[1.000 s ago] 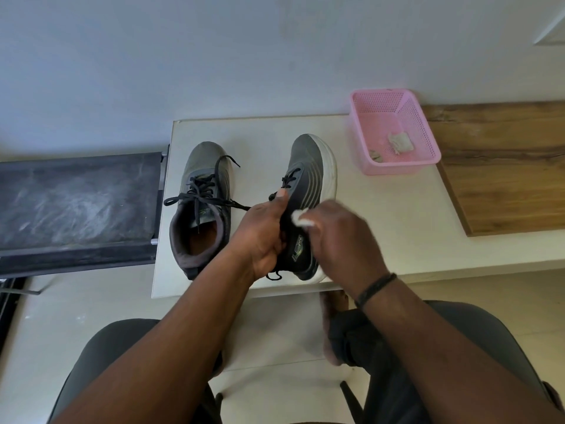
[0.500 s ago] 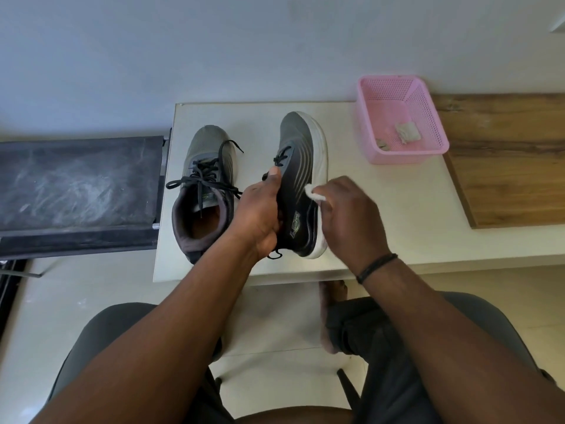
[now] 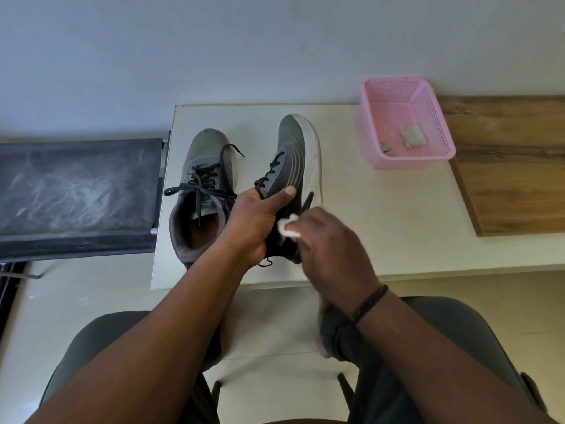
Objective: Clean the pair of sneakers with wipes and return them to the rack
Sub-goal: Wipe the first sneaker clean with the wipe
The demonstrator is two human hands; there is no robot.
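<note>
Two grey sneakers with black laces are on the white table. The left sneaker stands flat on its sole, opening towards me. The right sneaker is tipped on its side, white sole facing right. My left hand grips it around the collar and laces, thumb across the upper. My right hand pinches a crumpled white wipe against the shoe's dark side near the heel. The heel is hidden behind my hands.
A pink perforated basket with used wipes sits at the table's back right. A wooden board lies to its right. A dark scuffed shelf lies left of the table. My knees are below the table's front edge.
My right hand with the wipe slid forward along the shoe's side half a second ago, then came back towards the heel. My left hand kept its grip. The view shifted slightly.
</note>
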